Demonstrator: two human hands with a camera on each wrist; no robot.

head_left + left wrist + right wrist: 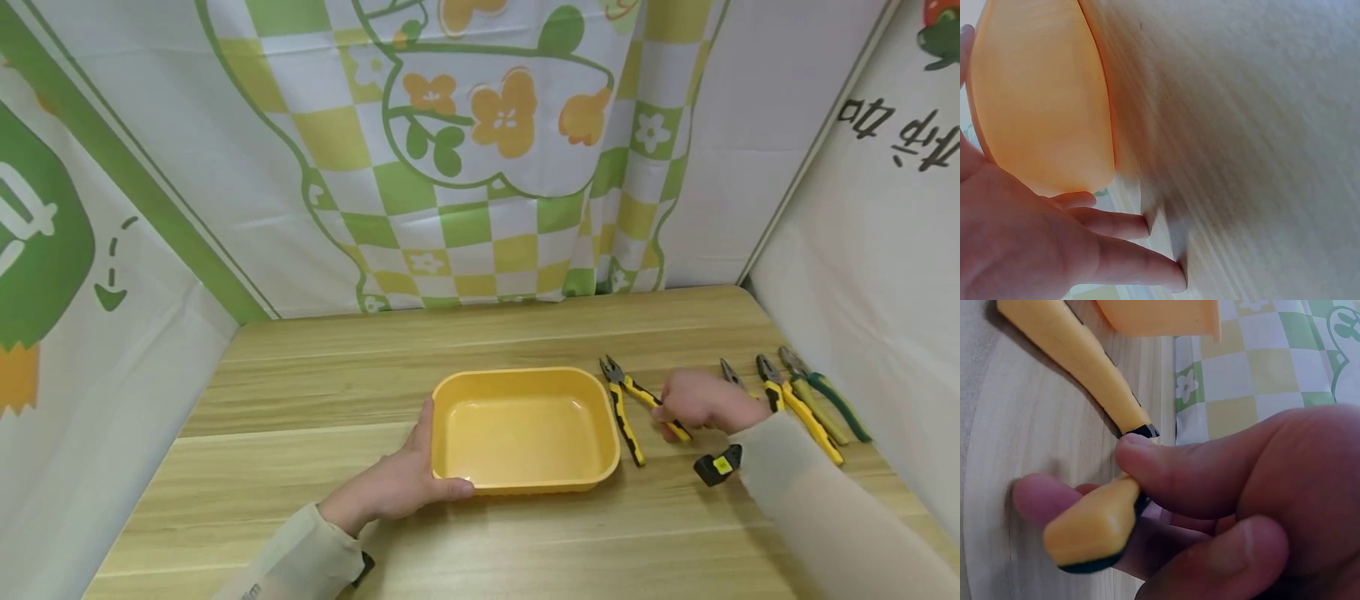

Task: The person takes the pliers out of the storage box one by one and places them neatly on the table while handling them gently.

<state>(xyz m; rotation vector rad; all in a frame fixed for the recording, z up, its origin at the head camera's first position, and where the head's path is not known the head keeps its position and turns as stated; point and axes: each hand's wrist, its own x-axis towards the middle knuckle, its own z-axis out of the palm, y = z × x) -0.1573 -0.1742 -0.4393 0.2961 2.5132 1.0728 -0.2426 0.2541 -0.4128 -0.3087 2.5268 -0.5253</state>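
Note:
A yellow plastic box stands on the wooden table. My left hand rests against its left end, thumb on the front rim. In the left wrist view the straight fingers spread past the box wall, fingertips down at the table. Right of the box lie combination pliers with yellow and black handles spread apart. My right hand pinches the right handle between thumb and fingers; the right wrist view shows that handle's end sticking out of the grip.
Farther right lie yellow-and-black pliers and green-handled cutters. Another plier's nose shows behind my right hand, the remainder partly hidden. A checked curtain hangs at the table's back edge, with fabric walls on both sides.

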